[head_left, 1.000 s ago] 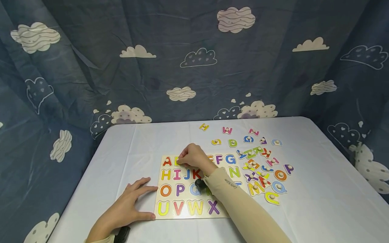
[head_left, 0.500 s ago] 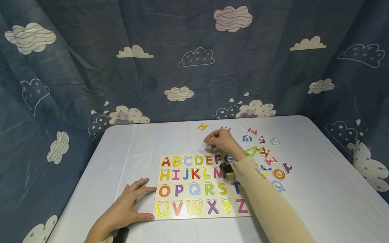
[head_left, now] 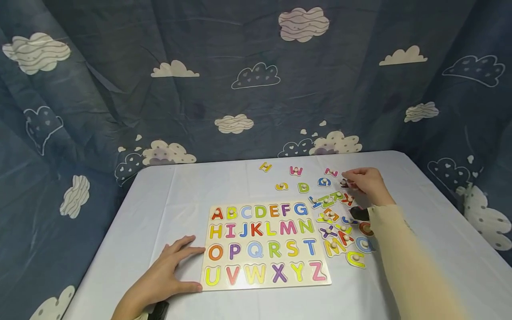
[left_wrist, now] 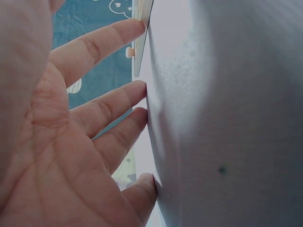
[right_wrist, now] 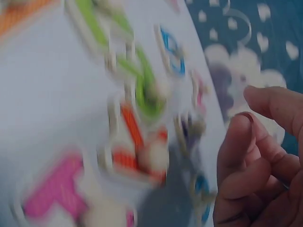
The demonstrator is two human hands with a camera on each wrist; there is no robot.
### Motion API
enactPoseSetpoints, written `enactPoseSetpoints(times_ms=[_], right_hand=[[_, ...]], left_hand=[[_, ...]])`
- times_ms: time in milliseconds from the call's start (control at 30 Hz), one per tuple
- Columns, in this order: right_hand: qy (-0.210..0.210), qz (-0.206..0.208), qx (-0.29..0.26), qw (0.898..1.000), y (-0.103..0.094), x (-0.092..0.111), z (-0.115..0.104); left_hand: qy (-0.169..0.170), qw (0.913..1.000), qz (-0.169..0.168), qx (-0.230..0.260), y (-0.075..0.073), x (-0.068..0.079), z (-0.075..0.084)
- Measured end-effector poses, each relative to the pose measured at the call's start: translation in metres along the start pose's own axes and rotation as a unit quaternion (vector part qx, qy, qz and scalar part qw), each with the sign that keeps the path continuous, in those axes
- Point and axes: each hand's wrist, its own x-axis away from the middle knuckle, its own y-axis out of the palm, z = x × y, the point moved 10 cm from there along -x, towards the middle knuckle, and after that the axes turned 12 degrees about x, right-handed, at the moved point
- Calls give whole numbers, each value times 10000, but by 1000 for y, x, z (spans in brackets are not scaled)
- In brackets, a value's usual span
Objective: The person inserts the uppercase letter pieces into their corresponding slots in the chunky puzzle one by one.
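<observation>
A wooden alphabet board lies on the table, with knobbed letters A and B in its top row. My left hand rests at the board's left edge, fingers spread; in the left wrist view its index fingertip touches the edge. My right hand hovers over the far right of the loose letters, beside a small purple letter. In the right wrist view, its thumb and index finger stand apart with nothing between them, above a blue letter and an orange-red letter.
Several knobbed letters lie right of the board, including a yellow U and a purple X. Behind it are a yellow H, a pink W and a green D. A dark cloud-print curtain hangs behind the table.
My right hand has let go of the letter B in the board's top row and moved right, past the back letters, to the far right pieces. The left hand has stayed at the board's edge.
</observation>
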Motion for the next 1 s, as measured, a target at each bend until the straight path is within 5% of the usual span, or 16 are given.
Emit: enactPoseSetpoints(times_ms=[467, 1000], right_hand=[[485, 76, 63, 9988, -22, -7, 54], [632, 215, 343, 9972, -22, -11, 66]], left_hand=[[126, 9999, 29, -55, -1, 2, 3], [55, 10000, 0, -42, 0, 2, 3]])
